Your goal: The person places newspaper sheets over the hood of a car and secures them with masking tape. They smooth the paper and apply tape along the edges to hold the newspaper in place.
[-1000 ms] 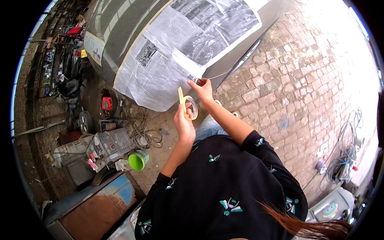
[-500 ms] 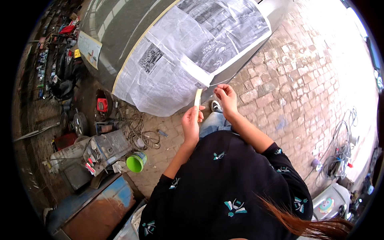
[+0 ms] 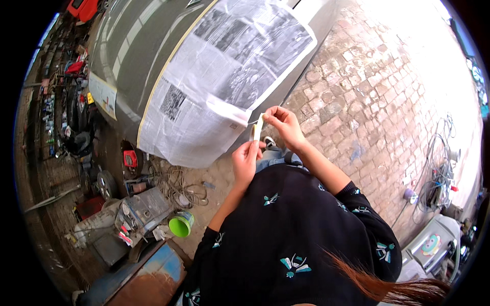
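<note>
Head view, the only one: both of the person's hands are raised in front of the chest with a short strip of pale masking tape (image 3: 258, 126) stretched between them. The right hand (image 3: 283, 125) pinches the strip's upper end between thumb and fingertips, just beside the loose lower corner of the newspaper sheet (image 3: 224, 81). The left hand (image 3: 246, 159) is closed around the lower end, where the roll seems to sit, though the fingers hide most of it. Held taut this way, the tape stays flat and off itself. The newspaper covers the side of a grey car body (image 3: 138, 46), and a tape line along its left edge pins it there. Down on the brick floor (image 3: 367, 97) stands a green cup (image 3: 181, 224) beside a grey machine (image 3: 143, 211) and loose cables.
</note>
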